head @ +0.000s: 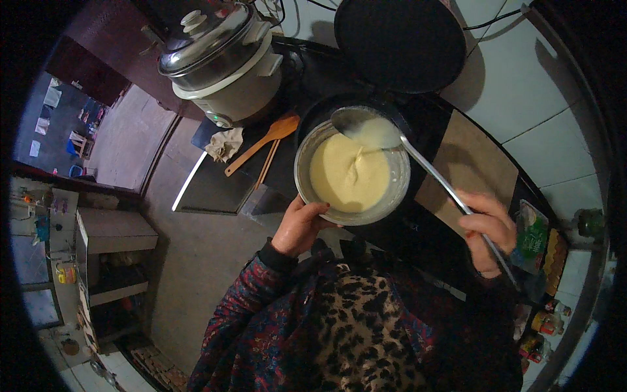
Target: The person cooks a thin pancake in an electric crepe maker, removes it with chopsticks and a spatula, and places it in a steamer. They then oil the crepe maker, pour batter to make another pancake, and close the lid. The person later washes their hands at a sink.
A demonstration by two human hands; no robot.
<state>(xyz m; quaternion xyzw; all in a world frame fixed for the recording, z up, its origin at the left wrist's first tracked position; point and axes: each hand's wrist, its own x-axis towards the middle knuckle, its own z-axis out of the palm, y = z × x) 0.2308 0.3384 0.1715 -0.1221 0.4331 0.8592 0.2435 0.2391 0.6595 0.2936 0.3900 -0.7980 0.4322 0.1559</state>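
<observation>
A metal bowl (pixel 400 196) of pale yellow batter (pixel 343 181) is held at its near left rim by my left hand (pixel 302 223), thumb over the edge. My right hand (pixel 487 230) grips the long handle of a metal ladle (pixel 367 128). The ladle's round head is over the far side of the bowl, coated with batter, and a thin stream falls from it into the bowl. Just behind the bowl is a round black electric griddle, its lid (pixel 401 44) raised; the bowl hides most of the lower plate.
On the black counter, a wooden spatula (pixel 264 142), chopsticks (pixel 267 164) and a crumpled cloth or paper (pixel 224 144) lie left of the bowl. A white electric cooker (pixel 235 93) with a metal lid stands behind them. A brown board (pixel 468 171), a green packet (pixel 530 235) and several jars (pixel 546 323) are at right.
</observation>
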